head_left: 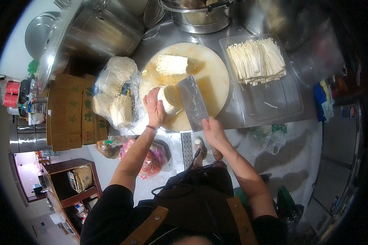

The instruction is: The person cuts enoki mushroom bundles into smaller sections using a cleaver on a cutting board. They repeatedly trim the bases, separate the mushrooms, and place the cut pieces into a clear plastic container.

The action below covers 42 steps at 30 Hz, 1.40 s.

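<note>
My left hand (pixel 155 107) presses against the left side of a thick bundle of enoki mushrooms (pixel 171 99) on the round cutting board (pixel 216 70). In my right hand (pixel 214 130) is the handle of a broad cleaver (pixel 192 102). Its blade lies at the right side of that bundle, with pale bits stuck to the metal; whether it touches the mushrooms I cannot tell. Farther back on the board rests another enoki bundle (pixel 172 65). To the right, a clear plastic tray (pixel 257 111) holds a row of enoki mushrooms (pixel 256 61), with a loose strand near its front.
Left of the board, a clear plastic bag (pixel 119 69) holds more enoki. Cardboard boxes (pixel 69 111) stand beyond it. Behind the board are a steel pot (pixel 199 21) and a large steel container (pixel 102 30). Filled plastic bags (pixel 148 159) sit on the floor below the steel table (pixel 236 118).
</note>
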Available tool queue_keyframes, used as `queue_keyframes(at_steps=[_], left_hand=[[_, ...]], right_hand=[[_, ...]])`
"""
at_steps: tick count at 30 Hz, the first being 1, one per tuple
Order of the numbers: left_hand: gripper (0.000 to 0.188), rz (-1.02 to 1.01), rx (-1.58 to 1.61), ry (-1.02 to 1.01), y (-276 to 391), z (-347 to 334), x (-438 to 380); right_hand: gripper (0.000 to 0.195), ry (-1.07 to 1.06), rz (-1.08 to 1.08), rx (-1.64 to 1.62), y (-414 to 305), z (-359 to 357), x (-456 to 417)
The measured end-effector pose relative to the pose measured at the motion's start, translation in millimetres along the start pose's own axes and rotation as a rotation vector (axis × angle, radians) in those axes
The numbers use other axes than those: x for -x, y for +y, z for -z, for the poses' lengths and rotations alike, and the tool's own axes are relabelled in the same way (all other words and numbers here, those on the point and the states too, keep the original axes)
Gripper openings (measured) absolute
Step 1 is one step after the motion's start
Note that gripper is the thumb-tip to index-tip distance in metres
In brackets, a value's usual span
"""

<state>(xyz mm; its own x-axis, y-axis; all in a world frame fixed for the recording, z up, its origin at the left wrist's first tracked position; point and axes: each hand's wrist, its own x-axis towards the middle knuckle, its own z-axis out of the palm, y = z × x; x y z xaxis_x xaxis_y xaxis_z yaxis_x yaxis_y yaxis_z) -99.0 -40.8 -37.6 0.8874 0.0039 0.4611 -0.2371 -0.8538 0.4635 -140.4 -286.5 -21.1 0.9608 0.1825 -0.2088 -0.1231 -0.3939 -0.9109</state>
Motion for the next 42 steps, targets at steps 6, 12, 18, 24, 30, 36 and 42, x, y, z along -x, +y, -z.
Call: queue_keyframes(at_steps=[6, 12, 18, 24, 30, 36, 42], left_hand=[[0.053, -0.029, 0.003, -0.008, 0, 1, 0], [0.053, -0.039, -0.022, -0.010, 3, 0, -3], [0.052, -0.031, 0.014, 0.023, -8, -1, 2], [0.052, -0.046, -0.018, 0.036, -7, -3, 1], [0.052, -0.033, -0.014, 0.016, -4, -2, 1], [0.052, -0.026, -0.016, 0.002, -2, -1, 0], [0.061, 0.031, 0.000, -0.195, 1, 16, -9]], right_hand=[[0.031, -0.293, -0.364, -0.281, -7, 3, -12], [0.032, -0.106, -0.008, 0.021, 8, -41, -41], [0.033, -0.125, -0.053, -0.045, -12, -23, -33], [0.032, -0.080, -0.132, -0.117, 29, -8, -8], [0.035, -0.270, -0.316, -0.228, 13, 0, -16], [0.038, -0.176, -0.157, -0.110, 12, -36, -35], [0.035, -0.303, -0.379, -0.248, -14, -3, -26]])
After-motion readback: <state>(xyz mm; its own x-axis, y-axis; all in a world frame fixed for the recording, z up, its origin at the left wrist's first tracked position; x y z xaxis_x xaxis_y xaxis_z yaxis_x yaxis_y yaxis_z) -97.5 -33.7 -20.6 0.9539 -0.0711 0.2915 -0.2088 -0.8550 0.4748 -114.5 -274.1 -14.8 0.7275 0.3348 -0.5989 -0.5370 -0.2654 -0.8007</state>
